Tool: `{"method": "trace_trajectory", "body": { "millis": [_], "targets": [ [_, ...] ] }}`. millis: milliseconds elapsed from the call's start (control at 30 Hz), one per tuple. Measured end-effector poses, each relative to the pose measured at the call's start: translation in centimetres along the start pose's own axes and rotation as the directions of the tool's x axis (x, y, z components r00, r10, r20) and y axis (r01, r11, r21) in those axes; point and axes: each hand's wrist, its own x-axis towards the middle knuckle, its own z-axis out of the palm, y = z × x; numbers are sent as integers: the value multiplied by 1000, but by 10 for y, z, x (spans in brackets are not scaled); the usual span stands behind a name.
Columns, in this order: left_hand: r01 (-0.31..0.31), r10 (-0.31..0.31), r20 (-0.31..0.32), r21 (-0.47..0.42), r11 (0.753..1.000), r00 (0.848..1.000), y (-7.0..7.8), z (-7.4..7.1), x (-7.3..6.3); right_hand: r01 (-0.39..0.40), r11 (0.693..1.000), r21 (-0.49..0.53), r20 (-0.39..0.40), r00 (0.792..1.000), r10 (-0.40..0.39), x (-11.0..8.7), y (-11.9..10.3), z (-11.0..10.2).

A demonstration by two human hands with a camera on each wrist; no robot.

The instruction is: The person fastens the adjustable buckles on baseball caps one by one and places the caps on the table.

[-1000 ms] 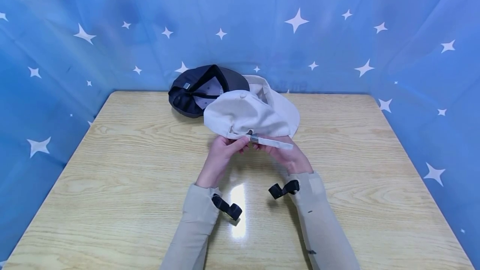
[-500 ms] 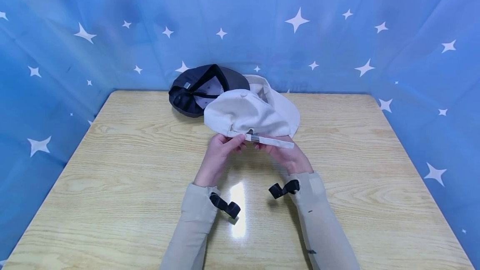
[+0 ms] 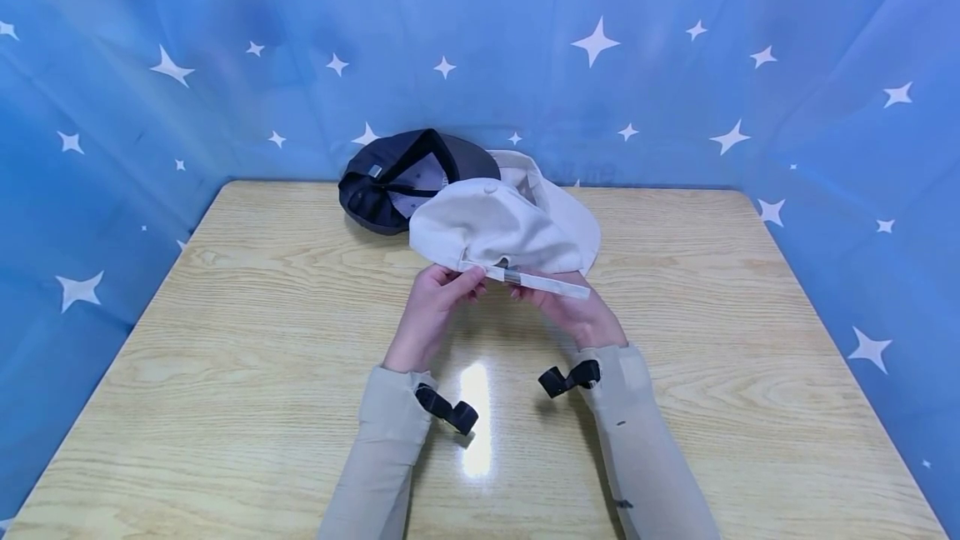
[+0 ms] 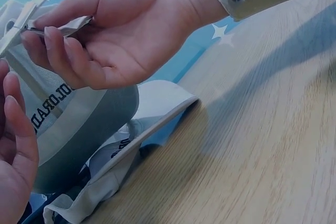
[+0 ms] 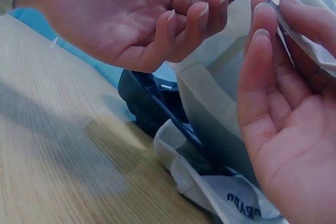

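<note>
An off-white baseball cap [image 3: 491,223] hangs with its back strap toward me. My left hand [image 3: 429,311] pinches that strap between thumb and fingers, left of the metal buckle [image 3: 512,277]. On the other side, my right hand [image 3: 581,311] holds the strap at the buckle; in the head view the loose strap end [image 3: 558,286] partly covers its fingers. The right wrist view has the left fingers [image 5: 197,19] curled below the strap and the right thumb [image 5: 307,19] against it. Black lettering [image 4: 50,106] shows through the cap in the left wrist view.
A second white cap [image 3: 573,211] lies behind the held one, its brim to the right. To its left a dark navy cap [image 3: 468,158] rests with its opening toward me. The wooden table [image 3: 262,340] meets a blue star-patterned curtain [image 3: 480,23] at the back.
My left hand has slid slightly left along the strap, away from the buckle. The buckle and loose strap end have shifted slightly right. The two caps behind stay put.
</note>
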Motion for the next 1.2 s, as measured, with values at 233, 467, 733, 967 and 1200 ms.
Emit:
{"method": "trace_trajectory", "body": {
  "millis": [233,467,733,967,1200],
  "targets": [
    [2,-2,-8,21,1000,1000,-3,1,1,-19,1000,-20,-24,1000,18,0,-2,3],
    [16,-16,-7,29,999,1000,0,2,0,-21,1000,1,3,1000,21,0,-2,1],
    [-34,34,-2,71,997,999,-29,-9,13,-29,1000,-13,-15,999,29,0,-2,1],
    [-66,66,1,74,995,998,-52,-18,22,-44,999,7,-47,998,44,-1,-3,3],
    [17,-15,-23,79,997,1000,-2,8,1,-56,998,-13,-48,997,55,-1,-3,4]
  ]
}}
